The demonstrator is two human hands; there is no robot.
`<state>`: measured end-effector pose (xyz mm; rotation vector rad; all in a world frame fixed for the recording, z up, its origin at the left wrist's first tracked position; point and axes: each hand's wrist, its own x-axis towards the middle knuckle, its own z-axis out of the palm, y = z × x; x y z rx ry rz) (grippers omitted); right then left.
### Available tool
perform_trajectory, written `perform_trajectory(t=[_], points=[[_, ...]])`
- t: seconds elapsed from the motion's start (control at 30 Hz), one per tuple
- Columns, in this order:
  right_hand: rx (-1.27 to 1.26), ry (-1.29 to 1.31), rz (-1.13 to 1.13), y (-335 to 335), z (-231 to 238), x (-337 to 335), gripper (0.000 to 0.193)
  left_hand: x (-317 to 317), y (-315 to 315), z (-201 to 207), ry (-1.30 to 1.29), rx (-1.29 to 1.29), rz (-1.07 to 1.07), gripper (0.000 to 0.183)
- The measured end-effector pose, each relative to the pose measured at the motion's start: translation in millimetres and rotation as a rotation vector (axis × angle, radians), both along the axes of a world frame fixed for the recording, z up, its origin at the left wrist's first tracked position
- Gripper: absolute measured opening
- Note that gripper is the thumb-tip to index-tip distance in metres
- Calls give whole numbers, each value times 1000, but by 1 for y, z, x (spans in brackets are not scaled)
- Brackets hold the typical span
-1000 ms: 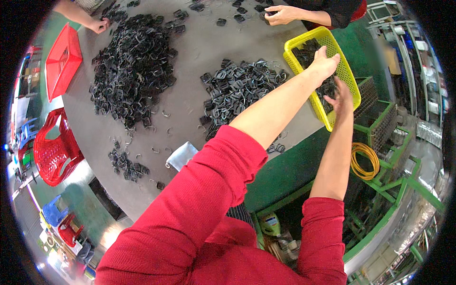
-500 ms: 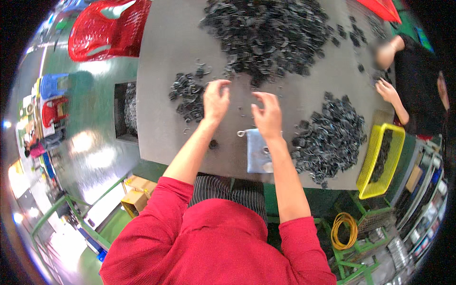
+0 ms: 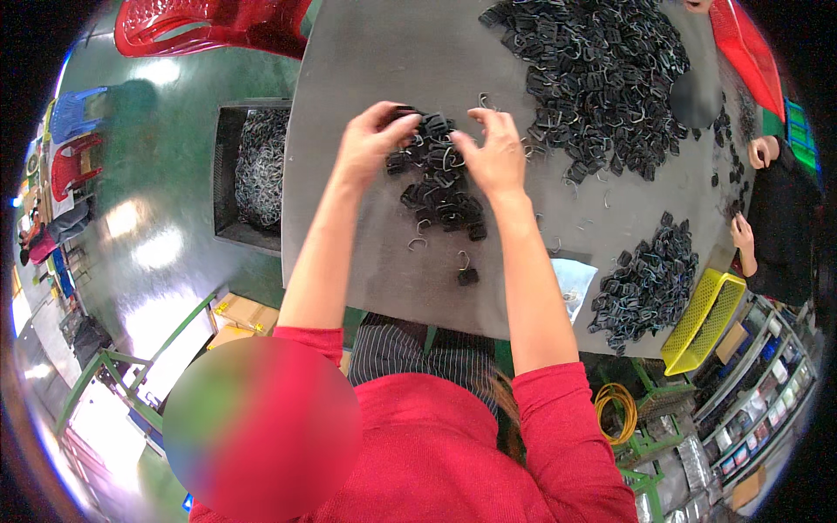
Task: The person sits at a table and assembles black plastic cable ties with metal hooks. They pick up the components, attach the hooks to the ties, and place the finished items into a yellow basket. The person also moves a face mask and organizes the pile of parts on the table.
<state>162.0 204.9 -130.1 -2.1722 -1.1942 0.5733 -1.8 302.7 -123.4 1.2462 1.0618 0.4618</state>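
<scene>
Between my hands lies a small heap of black plastic clips [image 3: 440, 187], several with curved metal wire hooks. At the heap's far left edge is my left hand [image 3: 366, 146], slightly blurred. Its thumb and fingertips come together around a dark clip. On the heap's right side, my right hand [image 3: 497, 155] is open, thumb and fingers apart. The right thumb is close to the clips, and a loose wire hook [image 3: 485, 101] lies by its fingertips. Nearer to me, a single clip [image 3: 468, 276] lies apart on the grey table [image 3: 384, 279].
A large clip pile [image 3: 602, 87] covers the far right, and another pile [image 3: 645, 283] lies nearer right. A clear plastic bag [image 3: 571, 283] sits beside my right forearm. A yellow basket [image 3: 704, 322] and a co-worker's hand [image 3: 741, 234] are at the right edge. A bin of metal hooks [image 3: 260, 174] stands left.
My view has turned leftward, so the piles appear farther right. Both hands have moved left to the small heap, and my left fingers have closed on a clip there.
</scene>
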Motion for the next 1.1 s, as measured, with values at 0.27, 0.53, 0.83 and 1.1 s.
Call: perform_trajectory(t=[0.27, 0.53, 0.83, 1.1], points=[[41, -198, 47, 21, -39, -15, 25, -44, 34, -6, 208, -75, 98, 30], [-149, -73, 60, 13, -5, 41, 26, 17, 0, -28, 753, 665, -153, 33], [-258, -381, 297, 25, -4, 34, 22, -23, 22, -7, -220, -455, 37, 23], [89, 1110, -224, -32, 13, 51, 24, 29, 17, -25, 522, 377, -142, 39]])
